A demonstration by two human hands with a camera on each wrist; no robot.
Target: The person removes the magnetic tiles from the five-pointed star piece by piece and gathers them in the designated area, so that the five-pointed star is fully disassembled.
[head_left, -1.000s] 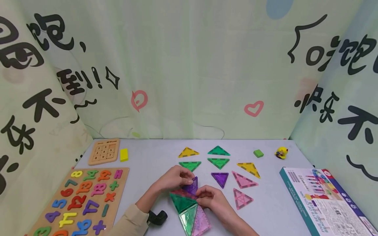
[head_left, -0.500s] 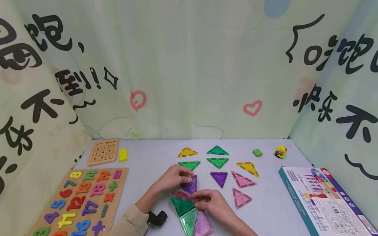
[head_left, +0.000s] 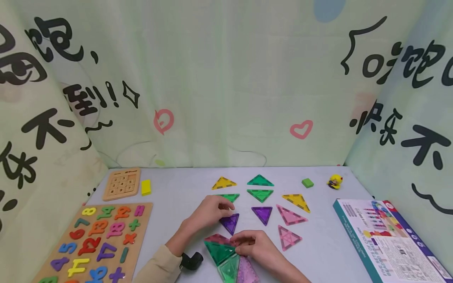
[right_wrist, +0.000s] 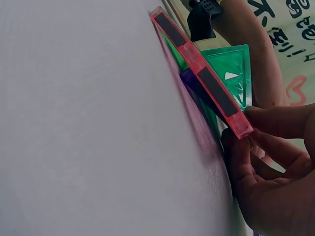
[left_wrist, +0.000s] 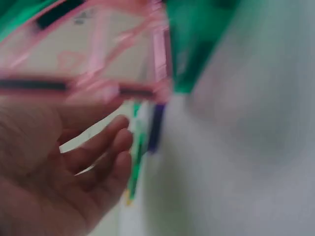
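Observation:
My left hand (head_left: 212, 212) pinches a purple triangular magnetic tile (head_left: 230, 224) by its upper edge, fingertips overlapping it in the head view. In the left wrist view its other fingers (left_wrist: 110, 152) curl loosely, the pinch hidden behind a pink tile (left_wrist: 81, 88). Just below, a joined group of triangular tiles includes a red-pink one (head_left: 217, 238), a dark green one (head_left: 219, 251), a light green one (head_left: 229, 267) and a pink one (head_left: 247, 271). My right hand (head_left: 258, 245) pinches this group at its upper right corner; its thumb and finger grip a pink tile's edge (right_wrist: 202, 73).
Loose triangular tiles lie beyond the hands: yellow (head_left: 223, 182), green (head_left: 260, 195), purple (head_left: 262, 215) and pink (head_left: 289, 237). A number board (head_left: 139, 232) and small wooden puzzle (head_left: 122, 182) are left. A box (head_left: 389, 239), green block (head_left: 307, 182) and yellow duck figure (head_left: 334, 181) are right.
The purple tile in my left hand has come away from the group's upper edge and turned slightly, leaving a gap. The group has shifted a little right and down with my right hand.

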